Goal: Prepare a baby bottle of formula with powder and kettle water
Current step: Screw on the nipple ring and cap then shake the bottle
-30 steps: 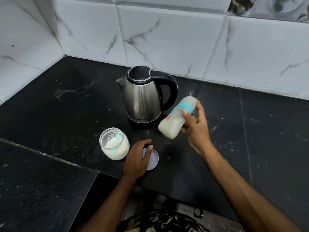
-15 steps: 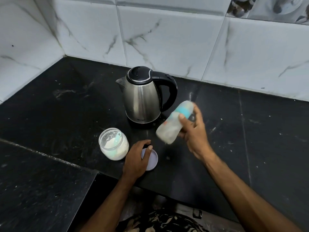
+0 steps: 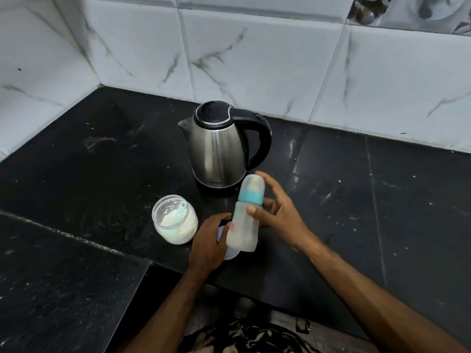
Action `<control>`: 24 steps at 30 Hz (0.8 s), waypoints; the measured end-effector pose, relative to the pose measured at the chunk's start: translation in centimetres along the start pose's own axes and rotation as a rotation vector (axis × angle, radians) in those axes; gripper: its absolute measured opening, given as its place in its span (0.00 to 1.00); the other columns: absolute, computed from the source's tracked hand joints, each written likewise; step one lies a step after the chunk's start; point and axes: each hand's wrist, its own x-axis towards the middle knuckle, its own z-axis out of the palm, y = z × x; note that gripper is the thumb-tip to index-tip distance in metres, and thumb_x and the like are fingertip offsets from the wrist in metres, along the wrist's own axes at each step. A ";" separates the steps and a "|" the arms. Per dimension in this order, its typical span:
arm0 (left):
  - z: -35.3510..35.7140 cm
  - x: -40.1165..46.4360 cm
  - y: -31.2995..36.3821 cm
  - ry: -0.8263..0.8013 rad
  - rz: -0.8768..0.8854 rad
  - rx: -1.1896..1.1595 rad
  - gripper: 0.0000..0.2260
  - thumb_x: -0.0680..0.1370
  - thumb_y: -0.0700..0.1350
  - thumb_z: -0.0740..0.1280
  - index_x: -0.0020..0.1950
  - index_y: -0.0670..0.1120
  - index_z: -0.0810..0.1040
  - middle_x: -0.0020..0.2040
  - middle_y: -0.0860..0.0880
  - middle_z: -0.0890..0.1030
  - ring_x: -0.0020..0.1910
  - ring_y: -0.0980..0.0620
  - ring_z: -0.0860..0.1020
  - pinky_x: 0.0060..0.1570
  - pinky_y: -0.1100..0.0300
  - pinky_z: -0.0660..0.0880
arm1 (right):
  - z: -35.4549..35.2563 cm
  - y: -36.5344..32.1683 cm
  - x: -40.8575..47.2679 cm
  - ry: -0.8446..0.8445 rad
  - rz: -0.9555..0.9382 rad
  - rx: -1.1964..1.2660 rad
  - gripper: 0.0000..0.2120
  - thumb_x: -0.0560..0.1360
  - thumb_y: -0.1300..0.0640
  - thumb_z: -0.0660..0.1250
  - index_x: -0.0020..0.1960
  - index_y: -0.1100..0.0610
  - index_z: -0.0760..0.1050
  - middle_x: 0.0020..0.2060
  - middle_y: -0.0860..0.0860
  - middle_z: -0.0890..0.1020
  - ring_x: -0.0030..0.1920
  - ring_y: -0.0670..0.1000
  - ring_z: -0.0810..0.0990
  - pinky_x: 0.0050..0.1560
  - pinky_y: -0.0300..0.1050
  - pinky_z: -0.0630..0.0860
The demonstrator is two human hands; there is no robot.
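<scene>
A baby bottle (image 3: pixel 243 220) with a teal collar, a clear cap and milky liquid inside stands nearly upright just above the black counter (image 3: pixel 102 174). My right hand (image 3: pixel 277 212) grips it around the middle, thumb on the front. My left hand (image 3: pixel 209 243) rests with relaxed fingers on a pale round lid (image 3: pixel 232 254) lying flat on the counter. An open glass jar (image 3: pixel 175 220) of white powder with a teal scoop in it stands left of that hand. The steel kettle (image 3: pixel 219 151) with its black lid and handle stands behind the bottle.
White marble-look wall tiles (image 3: pixel 254 59) close the counter at the back and left. A lower black ledge (image 3: pixel 63 289) steps down at front left. Patterned cloth (image 3: pixel 242 337) shows below the counter's front edge.
My right hand has swung the bottle from a steep tilt to nearly upright and brought it down and closer, in front of the lid. My left hand stays on the lid.
</scene>
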 end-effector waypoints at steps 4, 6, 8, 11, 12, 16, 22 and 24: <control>0.1 -0.1 0.6 0.040 -0.004 0.052 0.18 0.80 0.56 0.60 0.59 0.47 0.80 0.56 0.54 0.81 0.55 0.58 0.77 0.58 0.65 0.71 | -1.8 -1.3 1.9 0.291 -0.071 0.223 0.34 0.71 0.55 0.71 0.74 0.48 0.61 0.48 0.52 0.86 0.49 0.54 0.85 0.45 0.57 0.83; 0.1 0.0 0.9 0.034 -0.020 0.059 0.19 0.80 0.58 0.59 0.60 0.47 0.80 0.56 0.55 0.81 0.56 0.58 0.77 0.58 0.71 0.69 | -2.2 -1.4 2.3 0.375 -0.106 0.295 0.33 0.74 0.56 0.69 0.75 0.48 0.59 0.46 0.49 0.86 0.49 0.54 0.85 0.47 0.59 0.82; 0.0 0.0 0.7 0.030 -0.010 0.063 0.19 0.80 0.57 0.59 0.59 0.47 0.80 0.56 0.55 0.81 0.55 0.57 0.77 0.58 0.71 0.68 | -1.5 -0.9 1.6 0.277 -0.073 0.223 0.32 0.75 0.58 0.69 0.74 0.47 0.59 0.47 0.49 0.86 0.48 0.53 0.85 0.45 0.56 0.83; 0.0 0.0 0.5 0.017 -0.003 0.038 0.20 0.79 0.57 0.60 0.60 0.45 0.80 0.57 0.52 0.81 0.56 0.55 0.78 0.59 0.63 0.72 | -0.8 0.0 0.0 -0.006 0.008 0.010 0.36 0.71 0.58 0.72 0.73 0.46 0.60 0.51 0.55 0.85 0.50 0.54 0.85 0.44 0.48 0.82; 0.0 0.1 0.5 0.019 -0.010 0.040 0.20 0.79 0.57 0.60 0.60 0.45 0.80 0.57 0.51 0.82 0.56 0.55 0.78 0.59 0.62 0.72 | -1.1 -0.3 0.0 -0.016 -0.001 -0.004 0.36 0.70 0.59 0.72 0.73 0.46 0.61 0.50 0.56 0.84 0.50 0.54 0.85 0.44 0.46 0.81; 0.1 0.0 0.7 0.038 -0.013 0.053 0.18 0.80 0.57 0.60 0.60 0.47 0.80 0.57 0.54 0.81 0.57 0.58 0.77 0.59 0.69 0.69 | -2.8 -1.8 2.0 0.354 -0.106 0.240 0.28 0.74 0.58 0.69 0.69 0.45 0.63 0.44 0.48 0.86 0.44 0.49 0.85 0.39 0.49 0.83; 0.0 0.1 0.5 0.020 0.005 0.054 0.20 0.80 0.57 0.59 0.60 0.45 0.80 0.57 0.51 0.82 0.56 0.55 0.78 0.59 0.64 0.71 | -0.8 0.8 0.2 0.066 0.023 0.046 0.35 0.71 0.57 0.74 0.73 0.45 0.61 0.54 0.55 0.83 0.50 0.53 0.85 0.42 0.47 0.82; 0.0 0.0 0.5 0.021 0.007 0.052 0.19 0.80 0.56 0.60 0.60 0.45 0.80 0.57 0.51 0.82 0.56 0.55 0.78 0.59 0.62 0.72 | -1.1 0.9 0.5 0.068 0.012 0.035 0.37 0.70 0.56 0.77 0.73 0.46 0.62 0.55 0.57 0.83 0.51 0.55 0.85 0.44 0.48 0.82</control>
